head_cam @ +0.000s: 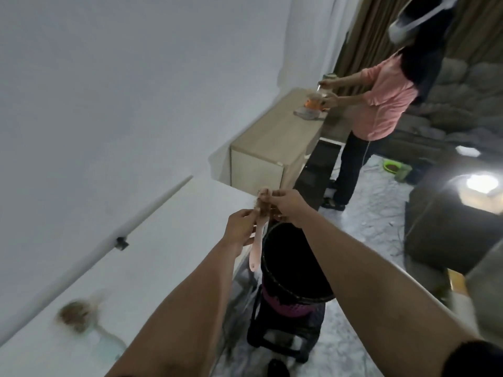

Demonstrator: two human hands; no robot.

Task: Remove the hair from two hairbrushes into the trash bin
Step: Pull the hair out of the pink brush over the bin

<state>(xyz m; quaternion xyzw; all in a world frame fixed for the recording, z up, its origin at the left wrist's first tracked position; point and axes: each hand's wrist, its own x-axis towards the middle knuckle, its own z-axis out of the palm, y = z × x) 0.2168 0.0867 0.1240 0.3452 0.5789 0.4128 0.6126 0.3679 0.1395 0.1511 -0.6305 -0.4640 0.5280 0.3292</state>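
My left hand (241, 228) grips a pink hairbrush (257, 247) by the upper part of its handle, head up, above the far rim of the black trash bin (292, 263). My right hand (285, 204) pinches the brown hair (262, 209) tangled in the brush head. The bin stands on a dark stool beside the white table. A second hairbrush (79, 319), pale with a thick clump of brown hair, lies blurred on the white table at the lower left.
The white table (152, 254) runs along the white wall on the left. Beyond it is a wooden cabinet (275, 148), where another person in a pink top (381, 104) handles a jar. A dark sofa (441, 227) and a lamp sit on the right.
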